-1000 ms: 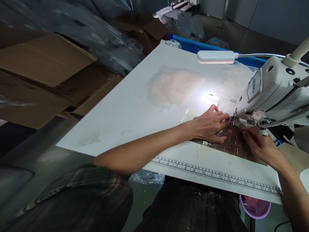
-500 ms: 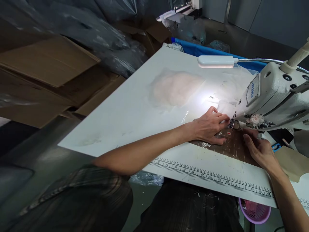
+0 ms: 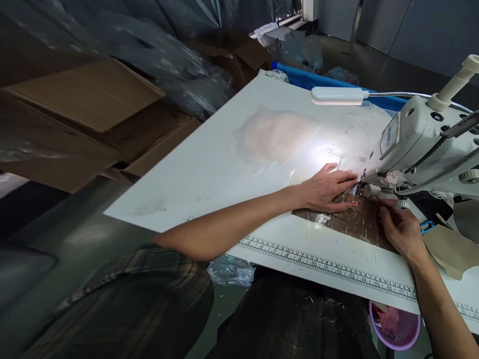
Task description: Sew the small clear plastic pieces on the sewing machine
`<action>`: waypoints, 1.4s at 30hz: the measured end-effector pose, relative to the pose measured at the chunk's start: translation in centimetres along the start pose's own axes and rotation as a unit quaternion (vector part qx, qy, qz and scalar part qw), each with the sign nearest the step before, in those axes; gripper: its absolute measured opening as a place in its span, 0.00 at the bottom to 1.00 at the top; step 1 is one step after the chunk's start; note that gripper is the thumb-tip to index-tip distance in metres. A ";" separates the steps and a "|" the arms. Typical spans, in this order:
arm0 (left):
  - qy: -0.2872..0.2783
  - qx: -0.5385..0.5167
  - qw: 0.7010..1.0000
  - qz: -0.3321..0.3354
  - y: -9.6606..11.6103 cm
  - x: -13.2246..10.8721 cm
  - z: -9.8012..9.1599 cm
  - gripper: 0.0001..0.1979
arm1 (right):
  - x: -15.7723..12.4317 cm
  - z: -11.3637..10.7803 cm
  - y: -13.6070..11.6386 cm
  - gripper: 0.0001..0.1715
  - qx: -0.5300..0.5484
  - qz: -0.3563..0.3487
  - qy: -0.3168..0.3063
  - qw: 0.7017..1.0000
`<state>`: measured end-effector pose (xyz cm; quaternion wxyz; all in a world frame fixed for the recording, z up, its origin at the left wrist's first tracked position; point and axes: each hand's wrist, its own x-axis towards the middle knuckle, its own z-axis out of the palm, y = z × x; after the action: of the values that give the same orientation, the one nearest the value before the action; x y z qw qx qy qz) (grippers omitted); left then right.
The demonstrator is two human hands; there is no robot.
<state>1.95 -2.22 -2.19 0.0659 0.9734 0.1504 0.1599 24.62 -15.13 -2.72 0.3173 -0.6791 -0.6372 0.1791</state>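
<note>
My left hand (image 3: 326,189) lies flat with its fingers stretched out on a clear plastic sheet (image 3: 346,164), just left of the needle of a white sewing machine (image 3: 419,144). My right hand (image 3: 400,229) rests on the near side of the needle, fingers curled and pinching the edge of the same material; what exactly they grip is too small to name. Under both hands lies a brown taped patch (image 3: 352,219) on the white table (image 3: 209,169). A small red mark sits on the patch near the needle.
A pale pink fluffy pile (image 3: 277,134) lies farther back on the table. A white lamp (image 3: 337,94) on a gooseneck lights the needle area. A printed ruler (image 3: 337,271) runs along the near edge. Cardboard boxes (image 3: 86,114) stand left; a purple basket (image 3: 396,324) sits below.
The view has shifted slightly. My left hand's fingers have flattened and slid toward the needle. My right hand stays by the presser foot.
</note>
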 end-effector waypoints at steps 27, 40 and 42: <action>0.004 -0.006 1.000 -0.008 0.0 0.0 0.3 0.28 | 0.3 -0.5 -0.5 0.20 -0.015 -0.017 -0.017 1.000; 0.009 -0.026 1.000 -0.006 -0.1 0.0 0.6 0.28 | 0.2 -0.4 -0.2 0.19 -0.024 -0.029 -0.011 0.999; 0.039 -0.018 0.999 -0.006 0.0 -0.1 0.7 0.28 | 0.2 -0.2 -0.1 0.18 -0.025 -0.034 -0.008 0.999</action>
<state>2.07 -2.27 -2.92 0.0789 0.9641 0.1555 0.2002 24.70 -14.99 -2.42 0.3007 -0.6637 -0.6666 0.1577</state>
